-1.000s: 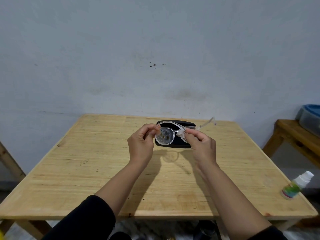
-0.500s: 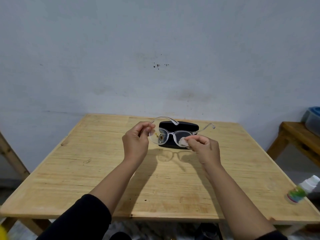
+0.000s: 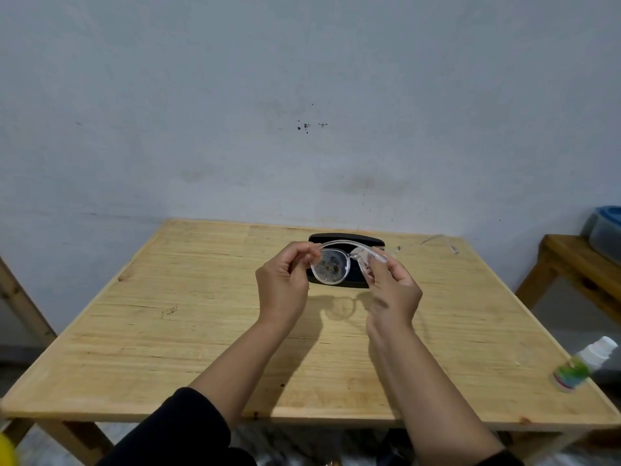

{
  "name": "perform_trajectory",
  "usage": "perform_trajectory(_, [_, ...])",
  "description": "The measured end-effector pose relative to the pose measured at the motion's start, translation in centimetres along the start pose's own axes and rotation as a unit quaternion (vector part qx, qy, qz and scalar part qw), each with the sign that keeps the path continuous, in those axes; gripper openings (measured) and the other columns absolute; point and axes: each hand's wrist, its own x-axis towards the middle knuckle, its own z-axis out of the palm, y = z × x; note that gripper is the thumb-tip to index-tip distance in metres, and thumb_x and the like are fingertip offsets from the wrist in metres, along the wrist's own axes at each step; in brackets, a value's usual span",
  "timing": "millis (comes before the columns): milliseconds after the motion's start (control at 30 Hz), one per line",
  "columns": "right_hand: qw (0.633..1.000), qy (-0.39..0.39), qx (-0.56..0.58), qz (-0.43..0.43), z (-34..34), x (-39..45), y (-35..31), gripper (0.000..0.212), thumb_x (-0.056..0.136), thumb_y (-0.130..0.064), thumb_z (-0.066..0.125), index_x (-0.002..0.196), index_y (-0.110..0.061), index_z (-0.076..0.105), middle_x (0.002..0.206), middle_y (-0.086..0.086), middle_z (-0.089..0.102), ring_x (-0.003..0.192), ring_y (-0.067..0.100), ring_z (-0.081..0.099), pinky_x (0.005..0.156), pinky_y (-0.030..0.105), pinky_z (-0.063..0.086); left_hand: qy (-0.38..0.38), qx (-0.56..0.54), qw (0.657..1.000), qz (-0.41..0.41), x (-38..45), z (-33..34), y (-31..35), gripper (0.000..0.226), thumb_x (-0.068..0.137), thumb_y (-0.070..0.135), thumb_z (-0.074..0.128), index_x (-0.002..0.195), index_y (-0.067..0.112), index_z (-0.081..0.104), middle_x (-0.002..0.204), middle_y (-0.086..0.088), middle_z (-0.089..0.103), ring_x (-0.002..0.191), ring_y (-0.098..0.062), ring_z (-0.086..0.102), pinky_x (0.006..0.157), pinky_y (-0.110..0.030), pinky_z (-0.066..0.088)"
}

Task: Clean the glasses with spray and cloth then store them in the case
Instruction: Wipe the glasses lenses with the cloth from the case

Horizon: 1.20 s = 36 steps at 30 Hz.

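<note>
Left hand (image 3: 282, 284) and right hand (image 3: 393, 290) pinch one pair of glasses (image 3: 331, 267) above one black case (image 3: 346, 238); one spray bottle (image 3: 581, 368) lies at the bench's (image 3: 168, 348) four o'clock.

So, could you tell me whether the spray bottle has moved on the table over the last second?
No. The spray bottle sits at the same spot by the table's right edge; only the camera shifted.

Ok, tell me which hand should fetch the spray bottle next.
Right. The spray bottle lies at the table's right edge, on the right hand's side; the left hand can go on holding the glasses.
</note>
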Motion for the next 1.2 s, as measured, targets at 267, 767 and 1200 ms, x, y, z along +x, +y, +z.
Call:
perform_trajectory(267, [0.976,-0.131,-0.17,-0.031,-0.4,1.3,-1.3,0.015,0.081,0.0,0.061,0.077,-0.01,0.072,0.068,0.002,0.067,0.06,0.008,0.063,0.075,0.027,0.055,0.002,0.007,1.0,-0.002,0.2,-0.2,0.1,0.027,0.087,-0.002,0.056,0.078,0.021,0.064,0.072,0.008,0.067,0.084,0.003,0.067,0.075,-0.012,0.049])
perform_trajectory(767, [0.981,-0.007,-0.188,-0.049,-1.1,1.0,-1.0,0.012,0.076,-0.01,0.065,0.069,-0.018,0.071,0.063,-0.003,0.063,0.063,0.012,0.061,0.063,0.023,0.051,0.016,0.028,0.999,-0.022,1.0,-1.1,0.5,0.027,0.087,0.003,0.057,0.076,0.026,0.065,0.072,0.012,0.069,0.077,-0.001,0.067,0.071,-0.008,0.047])
perform_trajectory(1200, [0.999,0.001,-0.026,-0.032,1.4,-0.6,-1.1,0.019,0.085,-0.006,0.057,0.074,-0.015,0.07,0.076,0.001,0.068,0.058,0.002,0.067,0.063,0.016,0.053,-0.008,0.012,1.0,0.003,-0.5,0.5,0.8,0.033,0.085,-0.008,0.054,0.077,0.021,0.066,0.075,0.023,0.07,0.084,0.004,0.067,0.079,-0.021,0.055])
